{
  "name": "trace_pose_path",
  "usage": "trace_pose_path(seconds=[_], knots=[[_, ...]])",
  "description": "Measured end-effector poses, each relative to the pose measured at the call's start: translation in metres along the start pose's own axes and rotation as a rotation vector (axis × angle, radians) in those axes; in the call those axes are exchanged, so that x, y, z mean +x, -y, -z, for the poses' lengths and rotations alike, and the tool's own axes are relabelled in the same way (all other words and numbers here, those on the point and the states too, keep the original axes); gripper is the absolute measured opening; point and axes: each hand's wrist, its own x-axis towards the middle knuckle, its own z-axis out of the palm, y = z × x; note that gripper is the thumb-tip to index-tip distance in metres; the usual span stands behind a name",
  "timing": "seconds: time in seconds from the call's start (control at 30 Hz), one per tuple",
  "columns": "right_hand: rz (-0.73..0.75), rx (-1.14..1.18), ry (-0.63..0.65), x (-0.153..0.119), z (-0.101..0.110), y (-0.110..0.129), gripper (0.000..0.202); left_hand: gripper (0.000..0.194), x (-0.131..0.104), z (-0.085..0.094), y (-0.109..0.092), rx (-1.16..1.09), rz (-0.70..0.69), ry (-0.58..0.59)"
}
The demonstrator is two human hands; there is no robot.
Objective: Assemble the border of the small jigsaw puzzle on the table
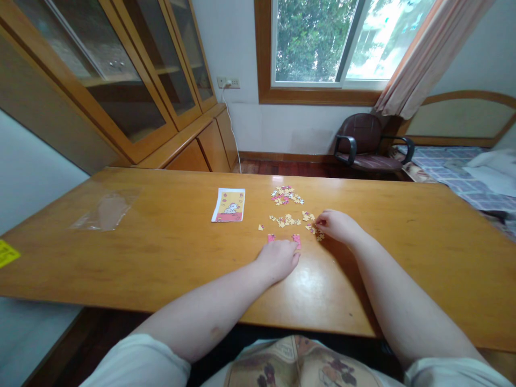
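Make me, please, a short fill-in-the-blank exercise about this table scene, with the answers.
The left hand partly hides ____ jigsaw pieces.
Nearest to the right hand lie mainly ____ pieces.
In the image, the printed picture sheet lies to the ____ of all the pieces.

Missing words: pink; yellow; left.

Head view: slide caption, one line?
Left hand at pink puzzle pieces, right hand at yellow pieces, picture card lying left on a wooden table.
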Motion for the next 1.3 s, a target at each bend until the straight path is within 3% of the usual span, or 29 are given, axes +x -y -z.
trace_pose_path(seconds=[0.37, 0.5, 0.6, 0.73, 0.87, 1.03, 1.13, 1.3], knots=[[0.021, 0.01, 0.013, -0.001, 0.002, 0.007, 0.018, 0.031, 0.0, 0.001, 0.001, 0.017, 0.023, 0.001], [0.03, 0.013, 0.034, -0.002, 0.003, 0.01, 0.02, 0.032, -0.003, 0.001, 0.001, 0.004, -0.027, -0.081], [0.032, 0.001, 0.026, -0.002, 0.003, 0.012, 0.025, 0.054, -0.007, -0.007, -0.002, 0.016, -0.14, -0.137], [0.041, -0.017, 0.013, -0.003, 0.003, 0.013, 0.029, 0.084, -0.013, -0.025, -0.008, 0.053, -0.248, -0.031], [0.046, -0.027, 0.017, -0.003, 0.003, 0.013, 0.031, 0.087, -0.016, -0.036, -0.011, 0.067, -0.229, 0.05], [0.052, -0.019, 0.032, -0.003, 0.004, 0.015, 0.029, 0.091, -0.016, -0.04, -0.011, 0.067, -0.244, 0.032], [0.06, -0.02, 0.023, -0.004, 0.004, 0.016, 0.029, 0.085, -0.015, -0.03, -0.01, 0.071, -0.25, -0.047], [0.15, 0.04, 0.056, -0.009, 0.005, 0.025, 0.024, 0.031, -0.007, 0.015, 0.018, 0.079, -0.029, -0.089]])
